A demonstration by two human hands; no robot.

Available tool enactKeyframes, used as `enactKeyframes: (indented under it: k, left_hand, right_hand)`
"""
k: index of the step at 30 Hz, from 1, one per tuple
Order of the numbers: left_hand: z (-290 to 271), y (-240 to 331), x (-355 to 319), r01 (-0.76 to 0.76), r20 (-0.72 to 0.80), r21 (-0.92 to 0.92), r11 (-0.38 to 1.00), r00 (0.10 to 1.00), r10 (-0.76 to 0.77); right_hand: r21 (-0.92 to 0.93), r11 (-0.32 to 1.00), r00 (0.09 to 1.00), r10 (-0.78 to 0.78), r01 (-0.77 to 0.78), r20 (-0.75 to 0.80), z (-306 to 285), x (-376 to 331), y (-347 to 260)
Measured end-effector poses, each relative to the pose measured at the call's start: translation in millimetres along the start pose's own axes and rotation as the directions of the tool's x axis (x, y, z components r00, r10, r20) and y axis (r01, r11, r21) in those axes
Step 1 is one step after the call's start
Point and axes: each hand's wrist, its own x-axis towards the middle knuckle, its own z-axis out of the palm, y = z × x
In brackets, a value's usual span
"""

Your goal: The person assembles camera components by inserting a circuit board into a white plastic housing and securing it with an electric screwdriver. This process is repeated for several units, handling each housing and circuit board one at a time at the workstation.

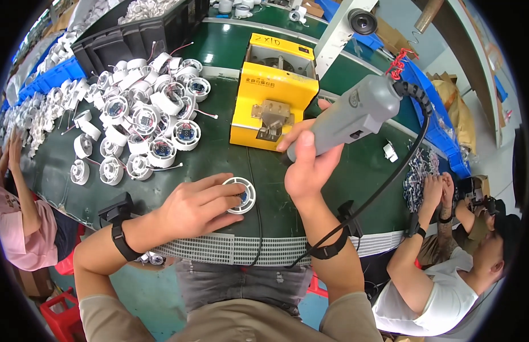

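My left hand (197,206) rests on the dark green work surface, its fingers curled over a round white plastic housing (252,195). Part of a blue circuit board shows inside that housing. In my right hand (313,168) is a grey electric screwdriver (355,111), tilted, with its dark nose pointing down and left. The nose is close to the front of a yellow screw feeder (258,85), by its metal bracket (274,117). Whether the screwdriver's bit touches the feeder, I cannot tell. A black cable (389,182) curves from the screwdriver's back end.
Many similar white housings with wires (144,119) lie heaped left of the feeder. Behind them stands a black crate (136,40). A small white part (390,151) lies at right. Co-workers sit on both sides; the right one's hands (438,191) are at a pile of small parts (415,179).
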Motion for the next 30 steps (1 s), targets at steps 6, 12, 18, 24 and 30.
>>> enactKeyframes:
  k: [6,12,18,24,30]
  left_hand:
    - [5.6,-0.2,-7.6,-0.016,-0.084,0.013,1.0,0.996,0.017]
    - [4.0,0.5,-9.1,-0.028,-0.105,0.023,0.999,0.994,0.03]
    - [5.4,0.6,-8.8,-0.026,-0.12,0.002,1.0,0.992,0.026]
    - [6.2,-1.1,-9.1,-0.015,-0.122,0.001,1.0,0.992,0.015]
    - [4.5,-1.2,-8.5,-0.009,-0.123,0.002,1.0,0.992,0.009]
  right_hand:
    - [0.041,0.995,0.996,-0.092,0.091,0.015,4.1,22.0,-6.5]
    - [0.166,0.986,0.994,-0.006,0.024,-0.108,20.7,48.4,-6.2]
    - [0.153,0.988,0.992,0.002,0.017,-0.126,23.2,56.0,3.7]
    - [0.14,0.99,0.995,-0.006,0.019,-0.095,35.4,55.5,10.1]
    - [0.133,0.99,0.997,-0.035,0.043,-0.067,36.7,55.4,11.3]
